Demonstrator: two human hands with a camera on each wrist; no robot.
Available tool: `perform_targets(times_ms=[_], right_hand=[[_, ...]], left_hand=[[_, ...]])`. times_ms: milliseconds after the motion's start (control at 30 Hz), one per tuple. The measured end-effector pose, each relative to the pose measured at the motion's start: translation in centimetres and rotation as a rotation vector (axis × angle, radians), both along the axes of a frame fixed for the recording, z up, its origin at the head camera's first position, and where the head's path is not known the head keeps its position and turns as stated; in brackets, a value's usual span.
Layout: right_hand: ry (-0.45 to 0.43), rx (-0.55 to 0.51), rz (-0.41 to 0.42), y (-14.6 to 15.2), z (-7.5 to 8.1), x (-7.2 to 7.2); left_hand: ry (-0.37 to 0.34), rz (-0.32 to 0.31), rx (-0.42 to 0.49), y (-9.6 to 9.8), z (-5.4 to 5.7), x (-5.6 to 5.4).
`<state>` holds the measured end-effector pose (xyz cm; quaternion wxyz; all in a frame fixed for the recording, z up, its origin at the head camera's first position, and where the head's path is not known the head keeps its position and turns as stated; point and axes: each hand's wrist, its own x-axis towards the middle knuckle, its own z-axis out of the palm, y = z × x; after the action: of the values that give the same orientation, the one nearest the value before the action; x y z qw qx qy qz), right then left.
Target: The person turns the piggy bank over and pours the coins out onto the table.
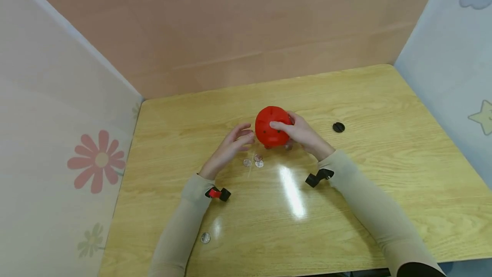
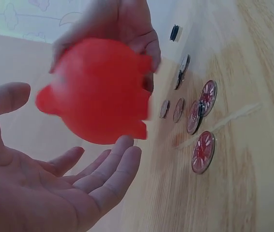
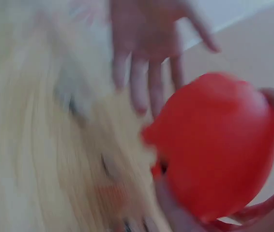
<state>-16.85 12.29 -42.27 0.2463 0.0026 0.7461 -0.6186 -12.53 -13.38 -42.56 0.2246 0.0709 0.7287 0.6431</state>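
Observation:
My right hand [image 1: 305, 134] grips a red piggy bank [image 1: 270, 127] by its side, the thumb lying across its face. In the left wrist view the piggy bank [image 2: 100, 92] is held up off the table, its short feet turned toward the tabletop. Beside it my left hand [image 1: 232, 142] is spread with relaxed fingers and holds nothing. Its fingertips come close to the bank; whether they touch it I cannot tell. Below the bank lie clear-rimmed coins, one [image 1: 247, 163] of them left of an overlapping pair [image 1: 259, 164]. The right wrist view is blurred.
A black round plug [image 1: 338, 127] lies on the wooden table [image 1: 384, 161] to the right. Another coin [image 1: 205, 237] sits near the front, beside my left forearm. Wall panels stand at the left, back and right of the table.

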Motion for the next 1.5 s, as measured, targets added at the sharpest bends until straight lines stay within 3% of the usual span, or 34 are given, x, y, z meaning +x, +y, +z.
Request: perform_targets(times_ms=[467,633,767,933,1067,1233,1500], right_hand=[[-0.033,-0.037,0.03,-0.7,-0.5,0.4],[0.021,0.06,0.031,-1.7,-0.4,0.4],[0.101,0.146,0.089,-2.4,-0.3,0.3],[0.166,0.151,0.127,-3.1,0.2,0.2],[0.168,0.172,0.097,-3.6,0.5,0.2],[0.163,0.132,0.048,-3.9,0.7,-0.1],[0.176,0.007,0.056,-4.2,1.3,-0.9]], left_hand=[[-0.011,-0.001,0.011,0.3,0.0,0.1],[-0.024,0.046,-0.001,0.3,-0.1,0.2],[-0.003,0.102,-0.049,0.3,-0.1,0.2],[0.026,0.173,-0.134,0.0,0.0,0.1],[0.049,0.192,-0.164,-0.4,0.0,-0.1],[0.059,0.225,-0.179,-0.6,0.3,-0.5],[0.083,0.305,-0.15,-0.6,1.4,-1.3]])
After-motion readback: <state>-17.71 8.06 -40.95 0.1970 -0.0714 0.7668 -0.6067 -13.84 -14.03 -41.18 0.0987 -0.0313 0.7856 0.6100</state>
